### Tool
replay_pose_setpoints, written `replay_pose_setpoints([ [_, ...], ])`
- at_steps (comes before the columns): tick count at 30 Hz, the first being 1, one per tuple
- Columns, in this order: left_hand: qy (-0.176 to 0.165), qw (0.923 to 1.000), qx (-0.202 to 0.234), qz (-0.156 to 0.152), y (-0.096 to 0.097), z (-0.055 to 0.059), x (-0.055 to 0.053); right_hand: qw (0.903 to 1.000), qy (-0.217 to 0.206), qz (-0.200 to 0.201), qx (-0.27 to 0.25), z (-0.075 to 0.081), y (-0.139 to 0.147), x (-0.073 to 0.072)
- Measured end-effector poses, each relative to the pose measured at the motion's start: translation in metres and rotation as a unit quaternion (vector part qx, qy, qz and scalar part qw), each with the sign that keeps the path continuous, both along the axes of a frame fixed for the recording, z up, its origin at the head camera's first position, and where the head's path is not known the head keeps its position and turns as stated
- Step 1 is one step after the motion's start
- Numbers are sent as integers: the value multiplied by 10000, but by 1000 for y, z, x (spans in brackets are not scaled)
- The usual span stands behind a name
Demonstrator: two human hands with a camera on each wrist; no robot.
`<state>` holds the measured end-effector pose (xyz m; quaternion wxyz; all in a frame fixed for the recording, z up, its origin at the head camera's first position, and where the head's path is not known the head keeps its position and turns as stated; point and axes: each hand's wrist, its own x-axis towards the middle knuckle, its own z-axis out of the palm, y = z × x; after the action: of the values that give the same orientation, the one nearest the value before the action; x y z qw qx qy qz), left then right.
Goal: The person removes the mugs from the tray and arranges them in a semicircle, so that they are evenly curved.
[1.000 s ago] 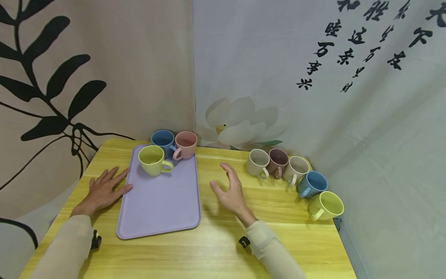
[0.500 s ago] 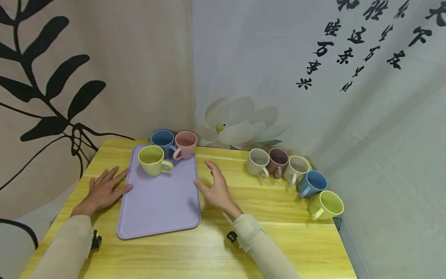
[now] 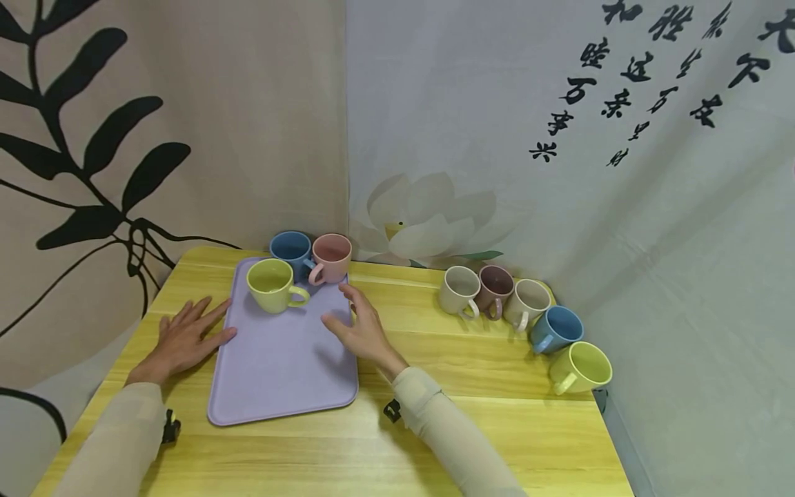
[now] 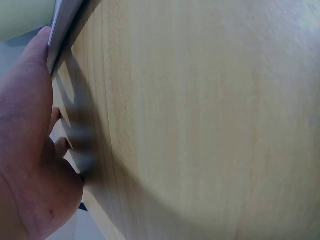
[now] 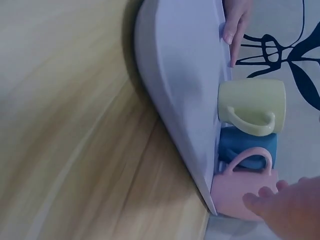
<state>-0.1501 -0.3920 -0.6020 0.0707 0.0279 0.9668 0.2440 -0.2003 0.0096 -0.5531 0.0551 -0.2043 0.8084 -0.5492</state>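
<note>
A lilac tray (image 3: pixel 282 373) lies on the left half of the wooden table. At its far end stand a blue mug (image 3: pixel 289 246), a pink mug (image 3: pixel 332 257) and, closer, a yellow-green mug (image 3: pixel 270 284). My left hand (image 3: pixel 186 338) rests with spread fingers on the table at the tray's left edge, its thumb and a fingertip touching the rim. Above the tray's right edge hovers my right hand (image 3: pixel 363 331), thumb and fingers apart with nothing between them, just on the near side of the pink mug. In the right wrist view the fingers (image 5: pixel 265 195) overlap the pink mug.
Several mugs line the table's back right: a white mug (image 3: pixel 459 290), a plum mug (image 3: pixel 495 290), a cream mug (image 3: pixel 528 304), a second blue mug (image 3: pixel 559 328) and a second yellow-green mug (image 3: pixel 582 366). A printed curtain (image 3: pixel 435 124) hangs right behind the wooden table (image 3: pixel 298 455).
My right hand has moved left, from the bare table to over the tray's right edge near the pink mug. My left hand, the tray and the mugs have stayed in place.
</note>
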Motion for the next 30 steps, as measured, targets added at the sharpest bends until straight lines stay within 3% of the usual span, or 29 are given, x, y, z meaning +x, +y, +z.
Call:
replay_pose_setpoints([
  [17,24,10000,-36,10,0,-3,-1,9980,-377,495,-126,-6,-49,-18],
  [24,29,10000,-73,19,0,-3,-1,9976,-303,617,6,-7,-62,-22],
  [30,36,10000,-84,23,0,-3,-1,9964,-485,613,-328,-10,-70,-26],
])
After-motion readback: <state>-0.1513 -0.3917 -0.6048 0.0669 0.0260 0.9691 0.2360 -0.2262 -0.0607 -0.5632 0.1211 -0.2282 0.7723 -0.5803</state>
